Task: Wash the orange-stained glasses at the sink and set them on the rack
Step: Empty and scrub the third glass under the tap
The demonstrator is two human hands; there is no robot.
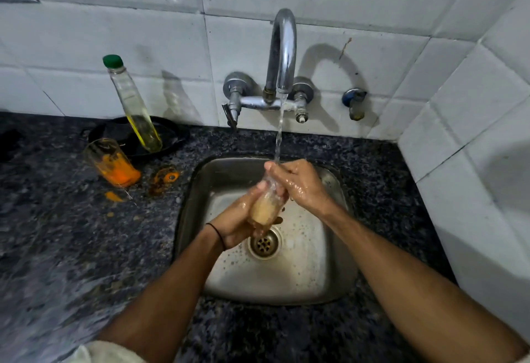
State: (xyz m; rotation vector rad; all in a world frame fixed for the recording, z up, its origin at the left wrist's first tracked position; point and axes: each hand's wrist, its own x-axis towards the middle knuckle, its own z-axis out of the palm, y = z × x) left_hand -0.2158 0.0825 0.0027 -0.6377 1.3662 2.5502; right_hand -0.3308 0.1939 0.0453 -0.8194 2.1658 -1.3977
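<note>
Over the steel sink I hold a glass with cloudy orange-tinted water in it, tilted under the running tap. My left hand grips its lower part from the left. My right hand wraps its upper part and rim, where the stream lands. A second glass with thick orange residue stands on the counter to the left of the sink. No rack is in view.
Orange spills mark the dark speckled counter beside the second glass. A green-capped bottle of yellowish liquid leans in a black pan by the tiled wall. The wall corner closes in on the right.
</note>
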